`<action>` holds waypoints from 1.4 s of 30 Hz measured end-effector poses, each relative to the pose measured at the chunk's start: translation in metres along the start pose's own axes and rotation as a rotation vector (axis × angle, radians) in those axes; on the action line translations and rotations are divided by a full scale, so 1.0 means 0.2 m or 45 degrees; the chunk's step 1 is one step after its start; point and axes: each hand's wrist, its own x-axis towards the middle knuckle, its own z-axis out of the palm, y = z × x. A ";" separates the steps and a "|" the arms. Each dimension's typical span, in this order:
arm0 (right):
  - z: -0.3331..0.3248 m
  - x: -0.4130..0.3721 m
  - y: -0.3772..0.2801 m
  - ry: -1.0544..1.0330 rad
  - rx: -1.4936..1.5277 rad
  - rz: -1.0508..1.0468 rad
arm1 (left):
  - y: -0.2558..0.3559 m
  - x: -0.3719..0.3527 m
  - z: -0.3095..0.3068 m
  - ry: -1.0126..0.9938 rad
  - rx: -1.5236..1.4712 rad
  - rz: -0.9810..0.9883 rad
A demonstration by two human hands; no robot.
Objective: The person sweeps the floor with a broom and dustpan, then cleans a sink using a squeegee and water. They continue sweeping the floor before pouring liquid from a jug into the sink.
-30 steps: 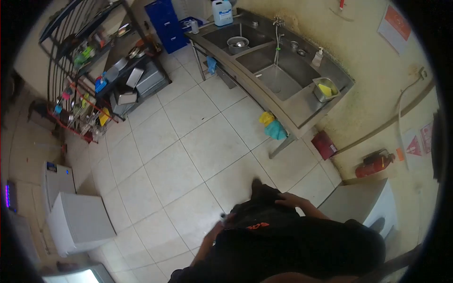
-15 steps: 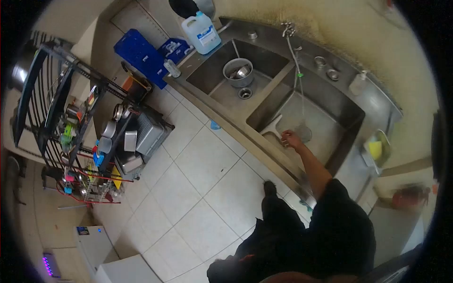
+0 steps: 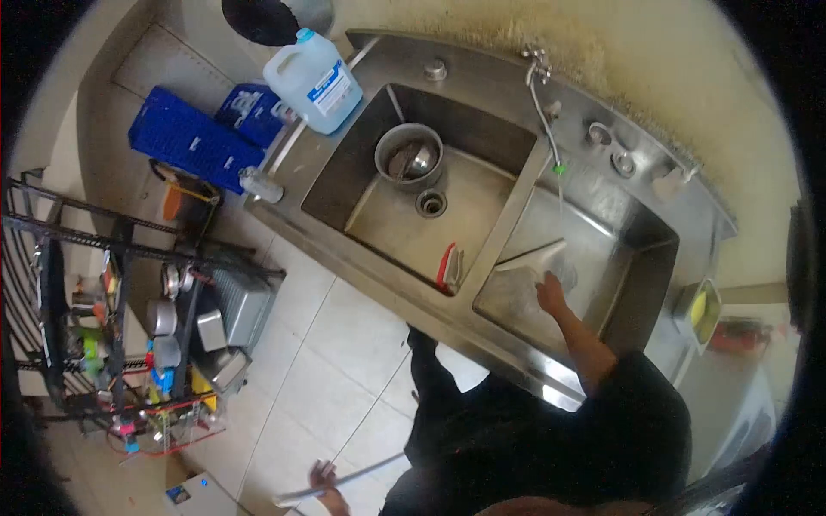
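Note:
In the right basin [image 3: 637, 288] of the steel sink, my right hand [image 3: 555, 297] is closed on a pale squeegee-like tool [image 3: 535, 258] with a dark edge. A thin stream of water [image 3: 561, 202] falls from the hose [image 3: 540, 107] behind the hand. My left hand [image 3: 325, 482] is low in the view, over the floor, with its fingers around a long pale pole [image 3: 370, 469] that slants up towards my dark clothing.
The left basin [image 3: 482, 172] holds a metal pot [image 3: 385, 155] and a red-and-white item [image 3: 449, 267]. A blue jug [image 3: 323, 86] and a bottle [image 3: 261, 185] stand on the left rim. Blue crates [image 3: 185, 138] and a crowded rack [image 3: 120, 249] are further left.
The view has shifted, bringing the left basin closer. My left hand and the pole have come into view. The squeegee-like tool has turned and moved right, relative to the basin, with my right hand.

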 end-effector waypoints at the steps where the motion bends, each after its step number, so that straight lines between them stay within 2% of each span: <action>1: -0.29 0.00 -0.10 0.004 0.246 0.196 | 0.38 0.17 0.22 0.061 -0.203 -0.043; 2: -0.59 -0.02 -0.26 0.020 0.502 0.395 | 0.48 0.41 0.32 0.042 -0.059 -0.145; 4: -0.85 -0.01 -0.42 0.140 0.601 0.542 | 0.46 0.92 0.48 -0.106 -0.063 -0.218; 6: -1.21 0.13 -0.72 0.183 0.475 0.530 | 0.33 1.43 0.70 -0.362 -0.263 -0.004; 7: -1.33 0.22 -0.85 0.164 0.358 0.501 | 0.39 1.63 0.84 -0.410 -0.232 -0.024; 8: -1.38 0.35 -0.91 0.180 0.313 0.509 | 0.48 1.76 0.97 -0.434 -0.268 -0.042; 10: -1.39 0.65 -0.93 0.314 -0.100 0.263 | 0.61 1.95 1.15 -0.681 -0.259 0.101; 12: -1.43 0.97 -0.96 0.342 -0.115 0.275 | 0.57 2.10 1.22 -0.798 -0.067 0.209; 14: -1.52 1.27 -1.08 0.357 -0.111 0.267 | 0.59 2.16 1.20 -0.830 -0.073 0.137; 16: -1.65 1.50 -1.34 0.000 0.630 0.486 | 0.50 2.21 1.15 -0.783 -0.170 0.051; 17: -1.51 1.66 -1.27 -0.012 0.629 0.477 | 0.51 2.23 1.13 -0.731 -0.207 0.028; 19: -1.13 2.01 -0.99 0.287 0.982 0.405 | 0.51 2.26 1.08 -0.667 -0.256 -0.011; 20: -1.15 2.10 -1.05 0.271 0.974 0.393 | 0.51 2.28 1.05 -0.650 -0.245 -0.022; 22: -1.13 2.29 -1.19 0.510 0.437 0.620 | 0.52 2.29 1.02 -0.605 -0.235 -0.038; 23: -0.82 2.50 -0.72 0.794 0.071 0.229 | 0.53 2.30 1.00 -0.585 -0.224 -0.040; 26: -0.70 2.72 -0.48 0.491 -0.037 0.499 | 0.49 2.29 0.94 -0.490 -0.244 -0.083; 27: -0.65 2.74 -0.40 0.468 -0.082 0.527 | 0.48 2.28 0.92 -0.476 -0.243 -0.087; 29: -0.54 2.75 -0.18 0.476 -0.816 0.016 | 0.41 2.25 0.92 -0.444 -0.287 -0.143; 31: -0.85 2.59 -0.90 0.419 -0.174 0.624 | 0.52 2.20 0.93 -0.362 -0.327 -0.110; 34: -0.81 2.61 -0.98 0.322 -0.355 0.438 | 0.52 2.14 0.93 -0.310 -0.302 -0.129; 35: -0.76 2.63 -0.94 0.471 -0.316 0.276 | 0.53 2.13 0.92 -0.304 -0.273 -0.147; 37: -0.74 2.65 -0.89 0.502 -0.365 0.243 | 0.52 2.10 0.90 -0.290 -0.249 -0.151; 39: -0.74 2.67 -0.91 0.741 -0.328 0.353 | 0.50 2.08 0.90 -0.295 -0.276 -0.132; 40: -0.78 2.67 -0.88 0.747 -0.332 0.378 | 0.49 2.07 0.91 -0.320 -0.269 -0.126; 42: -0.84 2.66 -0.84 0.611 -0.206 0.283 | 0.48 2.06 0.90 -0.271 -0.231 -0.264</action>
